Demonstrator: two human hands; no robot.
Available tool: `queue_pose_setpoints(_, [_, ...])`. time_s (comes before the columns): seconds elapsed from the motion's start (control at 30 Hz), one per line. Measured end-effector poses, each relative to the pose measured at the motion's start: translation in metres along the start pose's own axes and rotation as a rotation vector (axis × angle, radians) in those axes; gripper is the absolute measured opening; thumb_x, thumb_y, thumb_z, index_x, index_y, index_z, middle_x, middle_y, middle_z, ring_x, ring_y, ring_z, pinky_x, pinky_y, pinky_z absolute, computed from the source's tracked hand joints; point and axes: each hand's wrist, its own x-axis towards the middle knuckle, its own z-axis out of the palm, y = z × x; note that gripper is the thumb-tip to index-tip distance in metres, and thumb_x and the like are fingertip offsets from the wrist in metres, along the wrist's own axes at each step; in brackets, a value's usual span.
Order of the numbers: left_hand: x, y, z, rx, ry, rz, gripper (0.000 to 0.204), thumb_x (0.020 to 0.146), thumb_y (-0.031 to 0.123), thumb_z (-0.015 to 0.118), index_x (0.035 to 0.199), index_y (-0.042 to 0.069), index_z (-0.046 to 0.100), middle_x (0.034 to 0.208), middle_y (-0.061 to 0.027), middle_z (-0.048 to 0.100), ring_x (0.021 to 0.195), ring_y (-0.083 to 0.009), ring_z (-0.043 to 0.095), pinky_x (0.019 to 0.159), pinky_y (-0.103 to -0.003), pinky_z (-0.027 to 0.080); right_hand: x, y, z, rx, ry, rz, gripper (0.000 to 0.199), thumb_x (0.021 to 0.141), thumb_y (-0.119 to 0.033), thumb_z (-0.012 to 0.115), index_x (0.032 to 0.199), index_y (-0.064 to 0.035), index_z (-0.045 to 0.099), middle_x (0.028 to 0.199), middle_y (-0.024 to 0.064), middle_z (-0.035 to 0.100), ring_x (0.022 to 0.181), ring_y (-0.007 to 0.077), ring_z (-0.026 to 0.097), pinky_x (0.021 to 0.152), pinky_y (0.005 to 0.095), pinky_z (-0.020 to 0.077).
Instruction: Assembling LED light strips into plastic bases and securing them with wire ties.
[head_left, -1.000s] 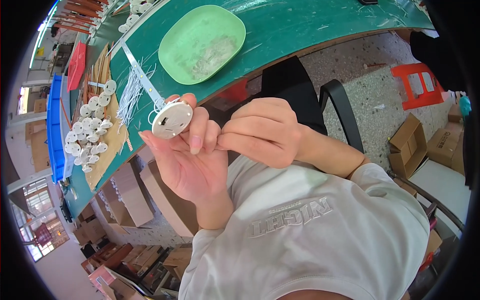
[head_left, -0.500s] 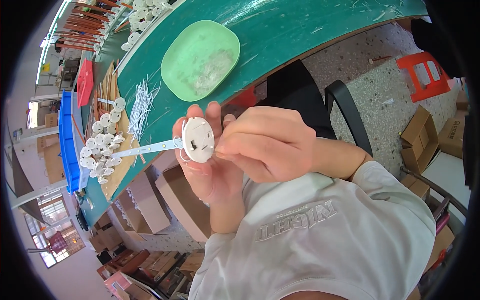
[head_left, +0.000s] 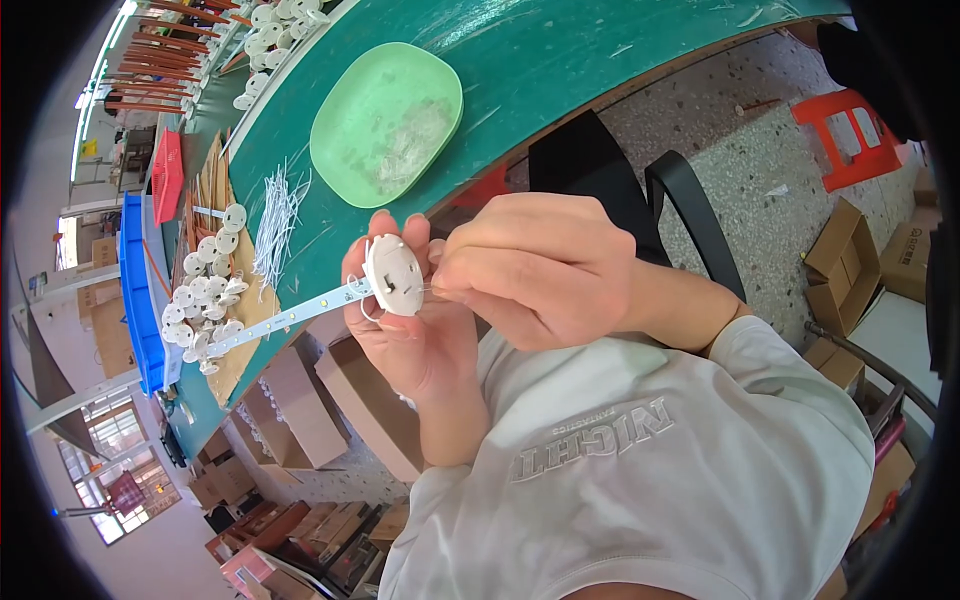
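My left hand (head_left: 425,350), palm up, grips a white round end cap (head_left: 398,272) with small slots in its face. From the cap a narrow LED strip (head_left: 285,320) runs off to the left, toward a heap of similar caps. Thin white wires loop beside the cap, next to my left fingers. Close to the cap's right edge, my right hand (head_left: 545,270) is closed in a pinch. A thin, pale, clear-looking sliver (head_left: 428,291) shows between its fingertips and the cap's face; its exact kind is too small to make out.
On the green table stand a light green tray (head_left: 322,145) with a pile of fine clear pieces and a bundle of white wires (head_left: 277,228). Capped strips (head_left: 208,290) lie on cardboard beside a blue bin (head_left: 132,270). A black chair (head_left: 690,205) and red stool (head_left: 848,135) are at right.
The end cap has tilted and risen slightly in my left hand. My right hand has shifted up a little, and the thin sliver now shows at its fingertips.
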Motion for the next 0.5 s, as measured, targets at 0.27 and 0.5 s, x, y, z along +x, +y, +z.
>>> queue_pose_setpoints(0.27, [-0.005,-0.006,-0.004,0.02,-0.04,-0.012,0.061,0.083,0.017,0.081,0.136,0.004,0.053,0.142,-0.0189,0.054,0.125,-0.0345,0.058,0.102,-0.046,0.05,-0.003,-0.001,-0.004,0.059,0.019,0.078,0.016,0.071,0.004,0.073,0.086,0.0026,0.068,0.078,0.0121,0.068,0.062,0.0234,0.066,0.051,0.0289,0.0525])
queue_pose_setpoints(0.5, [-0.002,-0.011,0.005,-0.013,-0.03,0.024,0.063,0.081,0.018,0.082,0.135,0.004,0.053,0.141,-0.0191,0.054,0.125,-0.0343,0.058,0.105,-0.046,0.049,0.0,0.002,0.001,0.038,0.042,0.055,0.017,0.069,0.006,0.07,0.086,0.0029,0.068,0.076,0.0122,0.067,0.059,0.0235,0.064,0.05,0.0297,0.052])
